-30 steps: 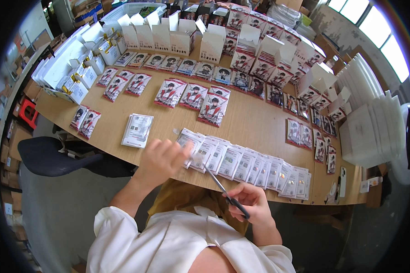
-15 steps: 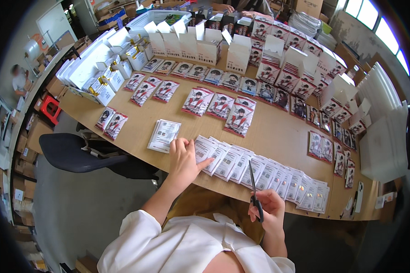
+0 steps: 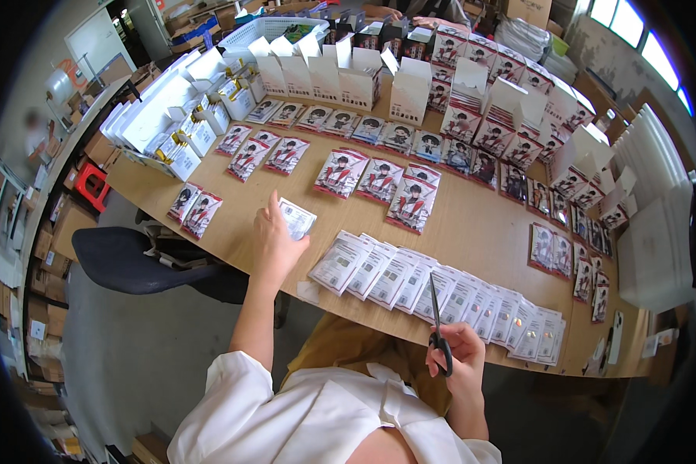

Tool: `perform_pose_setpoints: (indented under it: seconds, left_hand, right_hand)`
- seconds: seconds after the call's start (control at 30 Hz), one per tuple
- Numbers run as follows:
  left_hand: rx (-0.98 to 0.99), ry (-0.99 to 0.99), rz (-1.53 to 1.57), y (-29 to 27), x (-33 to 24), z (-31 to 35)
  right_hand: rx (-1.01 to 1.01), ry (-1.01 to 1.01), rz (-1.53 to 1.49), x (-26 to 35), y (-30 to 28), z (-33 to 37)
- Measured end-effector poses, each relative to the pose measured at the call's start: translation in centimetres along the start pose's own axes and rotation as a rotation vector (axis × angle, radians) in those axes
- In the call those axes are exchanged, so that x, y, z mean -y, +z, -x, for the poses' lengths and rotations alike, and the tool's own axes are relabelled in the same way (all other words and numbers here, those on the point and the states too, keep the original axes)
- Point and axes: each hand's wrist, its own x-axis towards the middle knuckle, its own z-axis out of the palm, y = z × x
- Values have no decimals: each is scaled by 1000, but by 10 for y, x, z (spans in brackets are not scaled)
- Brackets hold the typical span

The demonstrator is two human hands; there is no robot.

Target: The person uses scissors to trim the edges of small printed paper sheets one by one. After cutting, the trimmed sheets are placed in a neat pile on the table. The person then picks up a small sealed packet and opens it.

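Gripping white packet stack (image 3: 296, 218), left hand (image 3: 277, 243) hides its lower edge; right hand (image 3: 458, 357) clasps scissors (image 3: 438, 325).

A dark chair (image 3: 131, 259) stands at nine o'clock beside the counter (image 3: 479, 224). White folded boxes (image 3: 340, 77) stand at twelve o'clock. A red stool (image 3: 93, 185) is at ten.

– What can't you make out from your view?

– Your left hand (image 3: 274, 243) covers the lower part of the small white packet (image 3: 296, 217) it holds, and the scissors' handles (image 3: 441, 352) sit buried in your right hand (image 3: 460, 359).

– Anything else?

– A figure at the upper left (image 3: 32, 131) is blurred. The worktop (image 3: 479, 224) slips into the dark rim at right, and the packets' pictures there are too small to tell.
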Motion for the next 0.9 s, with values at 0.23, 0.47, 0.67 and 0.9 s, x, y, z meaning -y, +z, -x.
perform_pose_setpoints:
  seconds: [0.23,0.47,0.67,0.9]
  left_hand:
    - [-186,-92,873,-23,-16,4]
    - [192,-326,1331,-29,-7,18]
    - [606,-791,1996,-12,-32,38]
    - [700,-809,1800,-16,-70,61]
  right_hand:
    - [-28,33,-18,-3,-4,2]
    - [-7,60,-35,-3,0,1]
    - [-7,-27,-99,-10,4,-1]
    - [190,29,-295,-13,4,1]
